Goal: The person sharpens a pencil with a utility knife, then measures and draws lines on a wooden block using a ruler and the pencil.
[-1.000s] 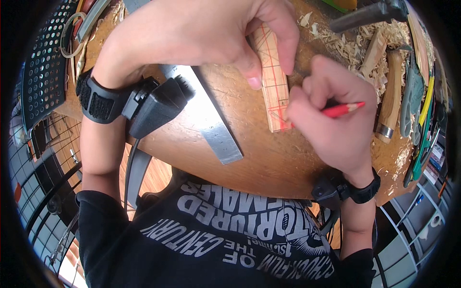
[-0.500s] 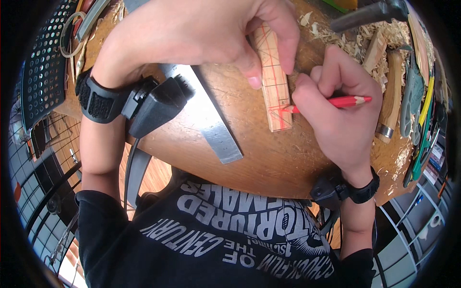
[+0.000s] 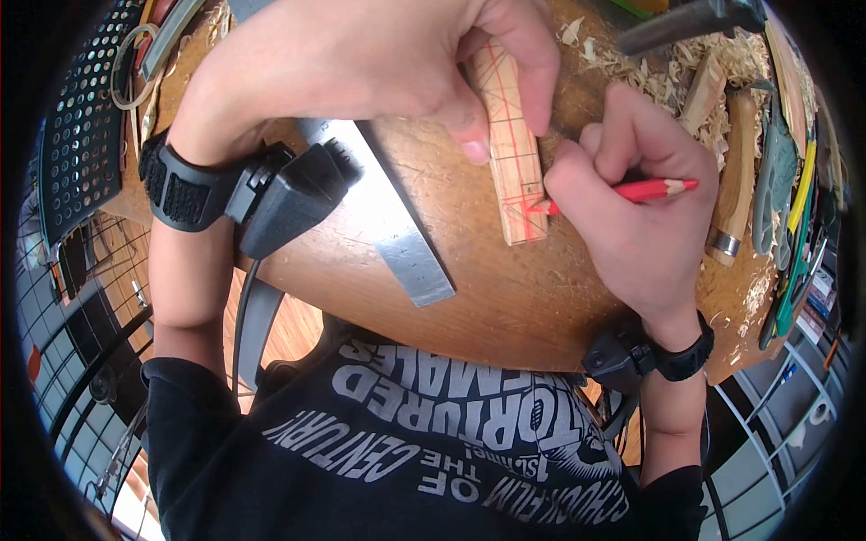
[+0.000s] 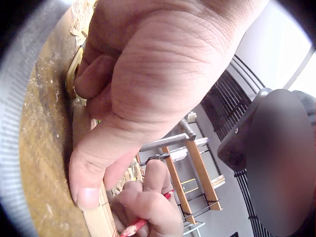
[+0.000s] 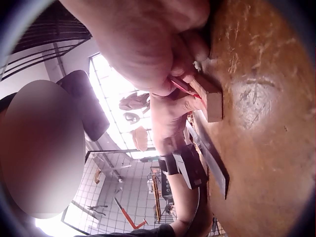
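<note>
My left hand (image 3: pixel 406 72) grips a narrow wooden block (image 3: pixel 516 167), thumb on its near side and fingers along the other. Red and dark pencil lines cross the block's top face; its far end is hidden under that hand. In my right hand (image 3: pixel 636 212) a red pencil (image 3: pixel 658 189) is pinched, its tip on the marked top face close to the near end. From the right wrist, the pencil (image 5: pixel 182 85) slants down to the block (image 5: pixel 214 106), which lies on the bench. The left wrist view shows my thumb (image 4: pixel 88 195) pressed along the block's edge.
A steel ruler or square blade (image 3: pixel 397 234) lies left of the block on the wooden bench (image 3: pixel 505 307). Curled shavings (image 3: pixel 636 95), a wooden-handled tool (image 3: pixel 735 171) and a dark metal bar (image 3: pixel 690 32) are at the right. A perforated black sheet (image 3: pixel 86 117) stands far left.
The pencil tip has moved from the block's near right corner up and left onto its top face, my right fingers shifting with it. My left hand and the block have shifted only slightly.
</note>
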### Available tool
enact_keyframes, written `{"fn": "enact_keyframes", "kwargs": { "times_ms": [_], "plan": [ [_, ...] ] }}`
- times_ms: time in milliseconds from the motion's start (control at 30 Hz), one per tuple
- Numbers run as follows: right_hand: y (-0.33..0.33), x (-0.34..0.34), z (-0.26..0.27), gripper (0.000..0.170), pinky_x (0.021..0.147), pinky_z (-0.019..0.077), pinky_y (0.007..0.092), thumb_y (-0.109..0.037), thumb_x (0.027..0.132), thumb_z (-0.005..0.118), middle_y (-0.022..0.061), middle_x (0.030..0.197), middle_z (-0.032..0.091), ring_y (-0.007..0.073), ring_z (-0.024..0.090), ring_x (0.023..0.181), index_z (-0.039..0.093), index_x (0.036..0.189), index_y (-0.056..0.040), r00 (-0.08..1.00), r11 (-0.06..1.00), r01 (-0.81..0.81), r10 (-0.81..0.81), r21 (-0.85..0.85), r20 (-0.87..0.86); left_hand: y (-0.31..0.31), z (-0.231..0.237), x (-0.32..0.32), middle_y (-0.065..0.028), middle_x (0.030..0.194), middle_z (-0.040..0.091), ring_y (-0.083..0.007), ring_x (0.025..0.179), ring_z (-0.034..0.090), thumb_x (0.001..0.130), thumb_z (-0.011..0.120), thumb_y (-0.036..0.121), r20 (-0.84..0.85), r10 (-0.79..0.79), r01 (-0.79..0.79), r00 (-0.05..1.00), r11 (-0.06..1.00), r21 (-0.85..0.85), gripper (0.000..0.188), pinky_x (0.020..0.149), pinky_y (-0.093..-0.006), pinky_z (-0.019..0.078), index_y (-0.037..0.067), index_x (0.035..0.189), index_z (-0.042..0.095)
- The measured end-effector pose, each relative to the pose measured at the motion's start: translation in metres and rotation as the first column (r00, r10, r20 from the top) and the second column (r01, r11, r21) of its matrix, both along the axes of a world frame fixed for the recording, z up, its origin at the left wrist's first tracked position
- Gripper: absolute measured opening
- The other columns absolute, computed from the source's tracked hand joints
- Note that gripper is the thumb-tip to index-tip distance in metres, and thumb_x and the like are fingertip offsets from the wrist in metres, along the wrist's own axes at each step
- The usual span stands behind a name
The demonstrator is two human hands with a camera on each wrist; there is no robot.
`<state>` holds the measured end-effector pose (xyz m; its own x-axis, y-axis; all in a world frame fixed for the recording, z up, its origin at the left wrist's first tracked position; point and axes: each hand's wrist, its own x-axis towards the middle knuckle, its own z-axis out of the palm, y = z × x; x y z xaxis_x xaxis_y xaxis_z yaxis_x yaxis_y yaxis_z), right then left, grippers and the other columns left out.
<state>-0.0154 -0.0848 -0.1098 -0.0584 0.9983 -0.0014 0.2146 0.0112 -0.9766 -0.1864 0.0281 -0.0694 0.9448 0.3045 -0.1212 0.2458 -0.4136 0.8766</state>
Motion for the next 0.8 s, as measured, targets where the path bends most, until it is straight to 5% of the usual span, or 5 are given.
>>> {"fn": "enact_keyframes", "kwargs": {
  "times_ms": [367,433,533,800],
  "plan": [
    [0.001,0.0,-0.001,0.032,0.049,0.0254,0.0206,0.01,0.076,0.056,-0.0072,0.057,0.033,0.0009,0.031,0.054,0.033,0.064,-0.0083,1.0,1.0,-0.012,0.012,0.005,-0.016,0.003,-0.003,-0.001,-0.0069,0.093,0.066,-0.0179,0.079,0.062,0.068,0.073,-0.008,0.004,-0.019,0.019,1.0,0.999,0.032,0.028,0.063,-0.0261,0.0493,0.003,0.094,0.071],
    [0.001,0.0,0.001,0.032,0.049,0.0256,0.0206,0.01,0.076,0.056,-0.0072,0.057,0.033,0.0009,0.031,0.054,0.033,0.064,-0.0082,1.0,1.0,-0.024,0.024,-0.007,-0.018,0.012,-0.015,-0.005,-0.0065,0.093,0.066,-0.0179,0.08,0.062,0.068,0.073,-0.008,0.114,-0.004,0.031,0.993,0.972,-0.232,0.028,0.064,-0.026,0.0493,0.003,0.094,0.071],
    [0.001,0.0,0.002,0.032,0.049,0.0258,0.0205,0.01,0.076,0.056,-0.0072,0.058,0.033,0.001,0.032,0.054,0.033,0.064,-0.0082,1.0,0.999,-0.022,0.022,-0.025,-0.022,-0.001,0.001,0.001,-0.0065,0.093,0.065,-0.0174,0.08,0.062,0.068,0.073,-0.008,0.0,0.004,-0.004,1.0,1.0,-0.003,0.028,0.064,-0.0259,0.0492,0.003,0.094,0.071],
    [0.0,0.002,0.0,0.031,0.049,0.0252,0.0203,0.009,0.076,0.056,-0.0071,0.058,0.033,0.0007,0.032,0.055,0.033,0.064,-0.0082,0.999,0.999,-0.032,0.032,0.01,0.019,-0.001,0.003,0.0,-0.0061,0.093,0.065,-0.0172,0.079,0.061,0.067,0.072,-0.01,-0.026,0.025,-0.025,0.999,1.0,-0.015,0.03,0.063,-0.0259,0.0484,0.004,0.094,0.071]
  ]
}}
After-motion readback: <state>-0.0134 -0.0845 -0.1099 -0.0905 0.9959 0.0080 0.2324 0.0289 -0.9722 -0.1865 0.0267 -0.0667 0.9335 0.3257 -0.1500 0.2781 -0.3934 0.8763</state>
